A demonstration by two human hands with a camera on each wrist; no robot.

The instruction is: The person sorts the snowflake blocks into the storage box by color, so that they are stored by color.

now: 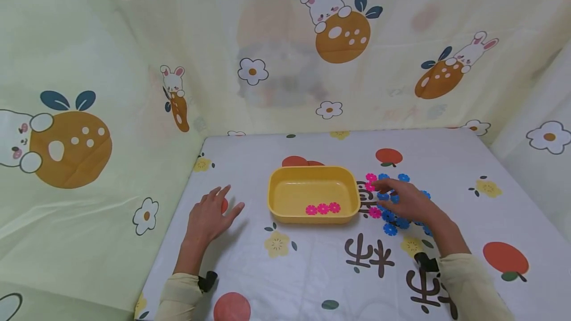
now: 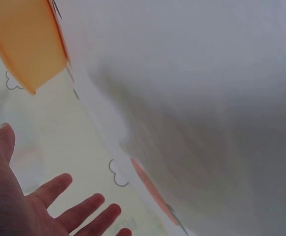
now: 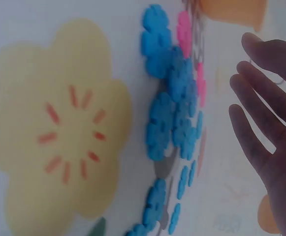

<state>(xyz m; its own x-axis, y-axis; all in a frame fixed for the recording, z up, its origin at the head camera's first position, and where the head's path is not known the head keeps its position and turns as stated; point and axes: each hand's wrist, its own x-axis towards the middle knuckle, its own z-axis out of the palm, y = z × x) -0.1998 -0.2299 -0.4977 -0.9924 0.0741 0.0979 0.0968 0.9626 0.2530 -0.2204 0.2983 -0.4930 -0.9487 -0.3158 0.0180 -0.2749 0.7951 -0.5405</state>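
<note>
In the head view, a yellow plastic tray (image 1: 285,192) sits on the table with a few pink snowflake-shaped plastic discs (image 1: 323,208) lying in a row inside it. My right hand (image 1: 410,202) hovers over a spread of blue snowflake-shaped discs (image 1: 389,230) to the right of the tray. Several pink discs (image 1: 374,212) lie at that spread's left side. In the right wrist view, the fingers (image 3: 261,98) are extended and apart, with nothing between them. Left of the tray, my left hand (image 1: 208,216) is raised above the cloth, fingers spread and holding nothing.
A white printed cloth (image 1: 308,276) covers the table. Pale curtains (image 1: 214,28) with rabbit and fruit prints stand behind it and at both sides. Part of the blue spread is hidden under the right hand and wrist.
</note>
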